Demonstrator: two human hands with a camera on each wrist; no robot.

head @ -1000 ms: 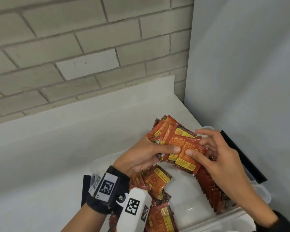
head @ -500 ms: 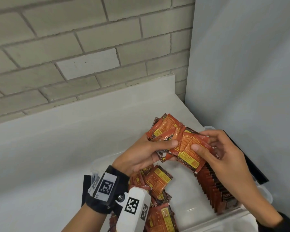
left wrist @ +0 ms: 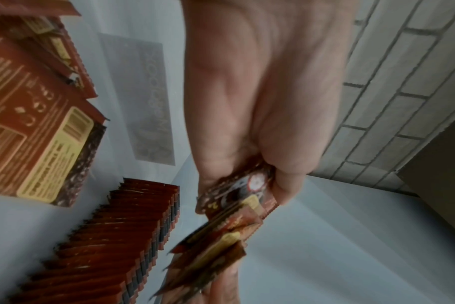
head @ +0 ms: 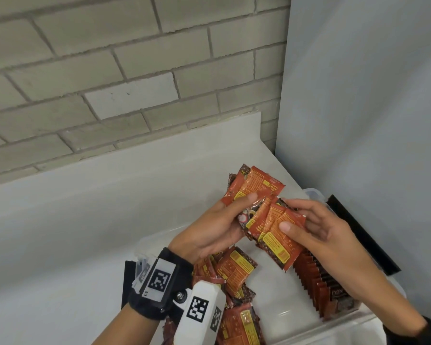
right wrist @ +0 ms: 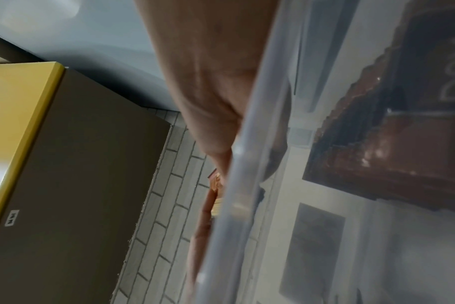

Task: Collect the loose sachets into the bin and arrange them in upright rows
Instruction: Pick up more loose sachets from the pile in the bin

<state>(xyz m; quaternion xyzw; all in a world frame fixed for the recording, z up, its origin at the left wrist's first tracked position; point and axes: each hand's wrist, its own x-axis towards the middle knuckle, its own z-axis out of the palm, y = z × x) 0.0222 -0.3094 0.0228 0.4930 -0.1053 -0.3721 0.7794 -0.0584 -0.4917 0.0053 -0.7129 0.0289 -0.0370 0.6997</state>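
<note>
So both hands are up over the bin, which sits in the back right corner of the worktop against the wall. The left hand has its grip closed on a messy fan of sachets, thumb pressed across the front, fingers curled behind. The right hand pinches the lower part of the same bunch, thumb on the face of the front packet, fingers wrapped round the back edge. The bunch bridges the two grips, held above the bin and not touching anything in it.

What matters for the next bit, I reckon: the finished upright row runs along the right wall of the bin, directly under the right hand and closer to it than to the left. The packets in hand are splayed with their long axes slanting from near right to far left, so they'd need squaring up edge to edge and turning on end before they can slot in next to that row. The left wrist view shows the row packed tight, leaning a little.

There's a heap of loose ones lying flat on the left side of the bin under the left wrist, so plenty left to do. Right wrist view is mostly the bin's clear rim, not much help.
</note>
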